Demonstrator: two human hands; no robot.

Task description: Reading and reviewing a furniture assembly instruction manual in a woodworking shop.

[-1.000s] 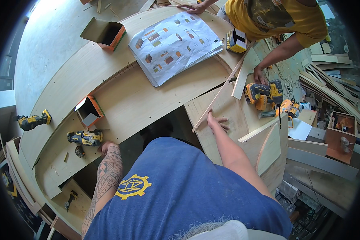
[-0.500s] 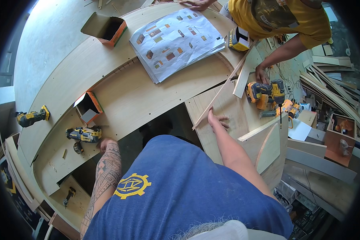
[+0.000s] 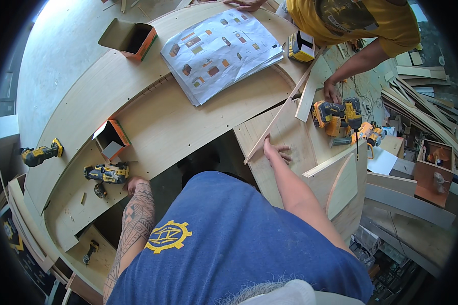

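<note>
My left hand [image 3: 134,184] rests at the inner edge of the curved plywood counter [image 3: 188,122], right beside a yellow and black cordless power tool [image 3: 107,173]; its fingers are too unclear to read. My right hand [image 3: 276,151] lies on a plywood panel [image 3: 297,132] with its fingers stretched out. Its thumb side is against a thin wooden strip [image 3: 272,124] that slants up to the far right; I see no grip on the strip. Several printed drawing sheets [image 3: 224,56] lie on the counter beyond my hands.
Across the counter, a co-worker in a yellow shirt [image 3: 341,23] has one hand [image 3: 333,92] near cordless drills [image 3: 343,117]. Open cardboard boxes [image 3: 112,138] and another power tool [image 3: 40,152] sit at left. Stacked wood offcuts [image 3: 417,114] lie at right.
The whole view has shifted slightly. Both my hands stay in place, and so do the wooden strip and the tools; nothing has been taken up or let go.
</note>
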